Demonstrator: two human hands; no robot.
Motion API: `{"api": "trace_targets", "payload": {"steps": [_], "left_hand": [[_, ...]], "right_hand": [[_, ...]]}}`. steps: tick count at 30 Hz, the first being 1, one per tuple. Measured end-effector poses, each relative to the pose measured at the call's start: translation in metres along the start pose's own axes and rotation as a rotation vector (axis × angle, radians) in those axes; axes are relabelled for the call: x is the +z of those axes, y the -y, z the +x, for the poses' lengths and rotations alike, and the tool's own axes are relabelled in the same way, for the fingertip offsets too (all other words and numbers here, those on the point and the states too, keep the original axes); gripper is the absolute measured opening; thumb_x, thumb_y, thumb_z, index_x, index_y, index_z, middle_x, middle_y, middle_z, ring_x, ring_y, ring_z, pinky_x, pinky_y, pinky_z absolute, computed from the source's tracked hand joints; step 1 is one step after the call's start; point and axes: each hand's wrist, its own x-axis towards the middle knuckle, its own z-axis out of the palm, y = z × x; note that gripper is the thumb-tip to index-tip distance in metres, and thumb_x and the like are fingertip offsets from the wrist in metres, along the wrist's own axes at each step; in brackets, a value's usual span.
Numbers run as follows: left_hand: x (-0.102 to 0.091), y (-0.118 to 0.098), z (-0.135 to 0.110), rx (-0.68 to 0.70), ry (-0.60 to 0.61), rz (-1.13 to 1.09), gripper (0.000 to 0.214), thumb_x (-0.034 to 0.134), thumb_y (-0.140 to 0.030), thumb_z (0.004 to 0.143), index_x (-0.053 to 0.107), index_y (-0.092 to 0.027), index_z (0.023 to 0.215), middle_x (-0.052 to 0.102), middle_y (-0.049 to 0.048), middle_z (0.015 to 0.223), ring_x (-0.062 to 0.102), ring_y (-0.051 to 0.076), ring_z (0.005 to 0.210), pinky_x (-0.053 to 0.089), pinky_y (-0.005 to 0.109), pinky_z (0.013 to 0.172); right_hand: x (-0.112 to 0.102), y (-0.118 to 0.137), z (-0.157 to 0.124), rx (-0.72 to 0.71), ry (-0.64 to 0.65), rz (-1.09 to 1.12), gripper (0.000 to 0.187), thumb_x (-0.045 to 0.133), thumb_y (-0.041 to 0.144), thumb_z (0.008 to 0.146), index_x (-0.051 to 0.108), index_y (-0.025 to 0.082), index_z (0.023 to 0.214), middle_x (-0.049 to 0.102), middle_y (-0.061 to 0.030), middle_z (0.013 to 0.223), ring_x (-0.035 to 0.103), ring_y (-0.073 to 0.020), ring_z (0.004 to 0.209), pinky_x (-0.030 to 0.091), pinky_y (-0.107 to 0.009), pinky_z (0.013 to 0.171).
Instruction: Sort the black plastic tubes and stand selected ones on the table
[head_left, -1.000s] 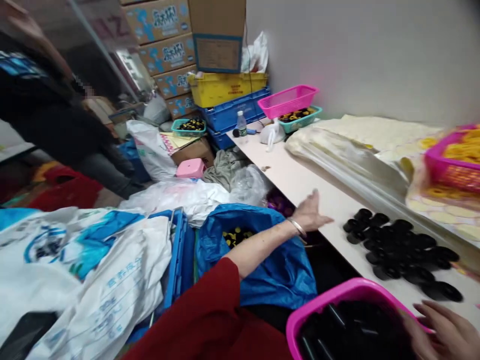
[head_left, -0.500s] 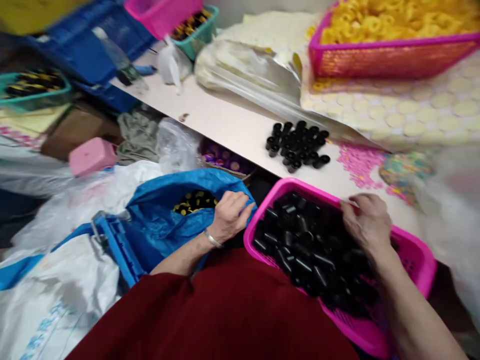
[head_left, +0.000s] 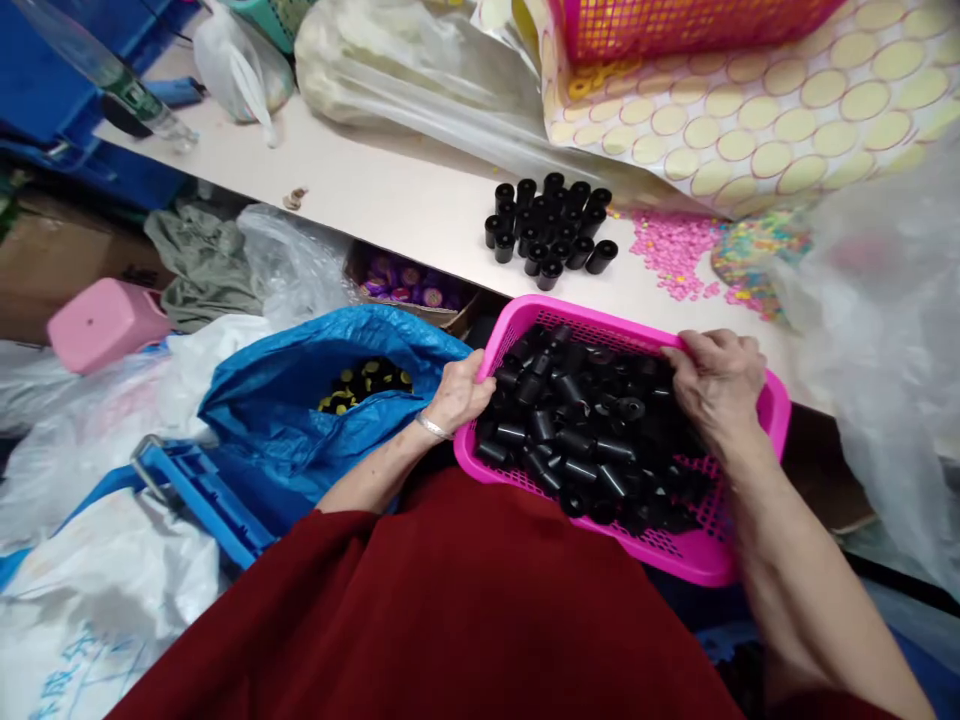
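Note:
A pink plastic basket [head_left: 697, 568] full of loose black hollow cylinders [head_left: 576, 442] is in front of my red-clothed body, against the table's edge. My left hand [head_left: 459, 396] is closed on the basket's left rim, thumb over the inside. On the far rim, toward the right corner, my right hand [head_left: 714, 385] is closed too; its fingertips are partly hidden behind the rim. Beyond the basket, a cluster of similar black cylinders [head_left: 550, 228] stands mostly upright on the white table [head_left: 390, 205]. One of them lies tilted at the right of the group.
Left of the basket is a blue-lined bin [head_left: 270, 400] holding black-and-yellow pieces [head_left: 367, 382]. Pink beads [head_left: 675, 250] and mixed coloured ones [head_left: 757, 255] lie on the table's right. A box of purple items [head_left: 405, 280] sits under the table edge. Clear plastic [head_left: 877, 300] hangs at right.
My left hand has gone from the blue liner's edge to the basket's left rim. My right hand stays at the far rim. The view has shifted, and the basket appears more level.

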Motion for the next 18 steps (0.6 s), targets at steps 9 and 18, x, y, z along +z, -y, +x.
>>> {"api": "trace_targets", "payload": {"steps": [9,18], "left_hand": [[-0.006,-0.006,0.005,-0.038,-0.02,-0.038,0.013,0.052,-0.016,0.076,0.064,-0.017,0.083,0.049,-0.0043,0.06,0.045,0.012,0.059,0.038,0.025,0.063],[0.005,0.003,-0.024,0.182,-0.312,0.166,0.032,0.054,-0.044,0.092,0.066,-0.015,0.098,0.067,0.006,0.089,0.061,0.017,0.083,0.049,0.027,0.08]], "right_hand": [[0.019,0.042,-0.004,-0.144,-0.213,0.03,0.04,0.042,0.041,0.095,0.069,0.011,0.094,0.054,-0.0278,0.121,0.046,-0.0377,0.108,0.038,-0.046,0.084],[0.029,0.146,0.023,-0.478,0.185,-0.063,0.033,0.044,0.034,0.093,0.067,0.011,0.095,0.066,-0.0198,0.095,0.055,-0.0357,0.098,0.038,-0.047,0.079]]}}
